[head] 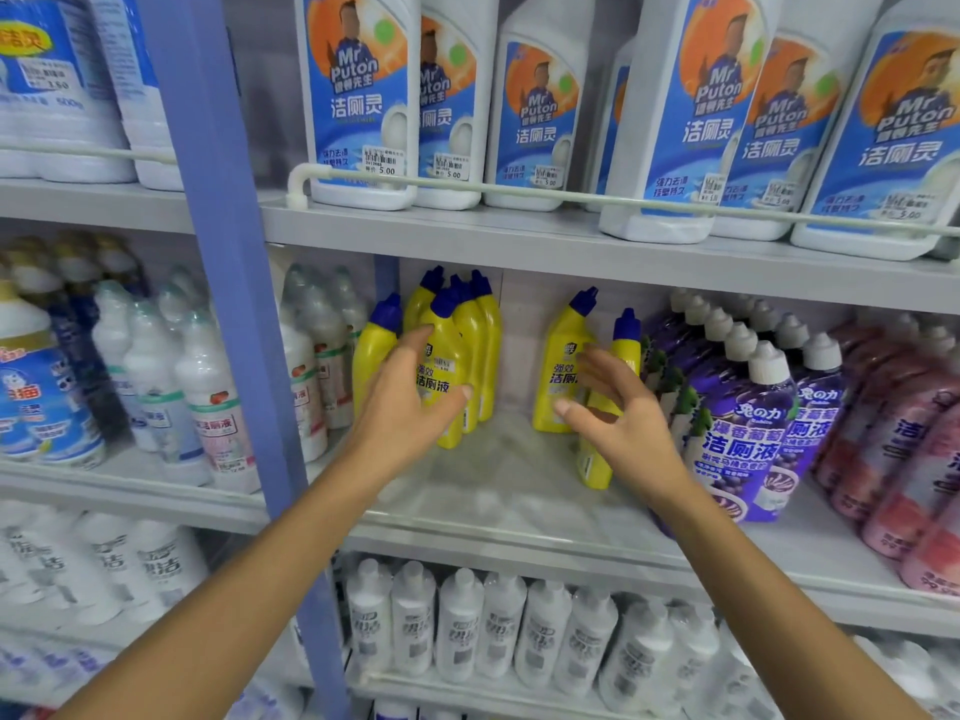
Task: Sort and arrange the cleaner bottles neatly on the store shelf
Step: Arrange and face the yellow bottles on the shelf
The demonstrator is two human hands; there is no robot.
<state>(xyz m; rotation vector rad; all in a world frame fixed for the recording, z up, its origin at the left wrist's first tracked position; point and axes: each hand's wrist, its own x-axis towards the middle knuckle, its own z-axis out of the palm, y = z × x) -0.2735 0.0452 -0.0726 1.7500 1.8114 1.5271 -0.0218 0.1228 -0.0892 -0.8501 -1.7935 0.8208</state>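
Head view: both released, left hand (410,402) fronts yellow bottle cluster (457,350), right hand (623,423) fronts yellow pair (558,366).

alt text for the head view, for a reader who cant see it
Two open hands reach into a store shelf: the left hand at a cluster of yellow bottles, the right hand at a yellow pair, bare shelf between. Purple bottles stand to the right, big white bottles on the shelf above.
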